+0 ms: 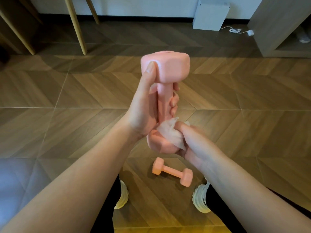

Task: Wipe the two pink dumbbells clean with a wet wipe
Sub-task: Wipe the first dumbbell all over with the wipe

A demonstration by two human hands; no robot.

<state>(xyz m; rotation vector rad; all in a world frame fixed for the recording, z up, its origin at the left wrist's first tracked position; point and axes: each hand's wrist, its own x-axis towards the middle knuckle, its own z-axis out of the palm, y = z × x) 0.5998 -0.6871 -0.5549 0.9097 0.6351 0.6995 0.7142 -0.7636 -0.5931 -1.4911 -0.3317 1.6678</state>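
Note:
My left hand (144, 105) grips the handle of a pink dumbbell (165, 69) held upright in mid-air, thumb lying up against its top head. My right hand (190, 142) holds a crumpled white wet wipe (170, 132) and presses it onto the dumbbell's lower head. A second pink dumbbell (172, 172) lies on the wooden floor below, between my feet, untouched.
Herringbone wooden floor (67, 101) all around. Wooden furniture legs (75, 26) stand at the back left, a white box (210, 15) with a cable at the back right, a wooden cabinet (277, 26) at far right. My white shoes (201, 197) flank the lying dumbbell.

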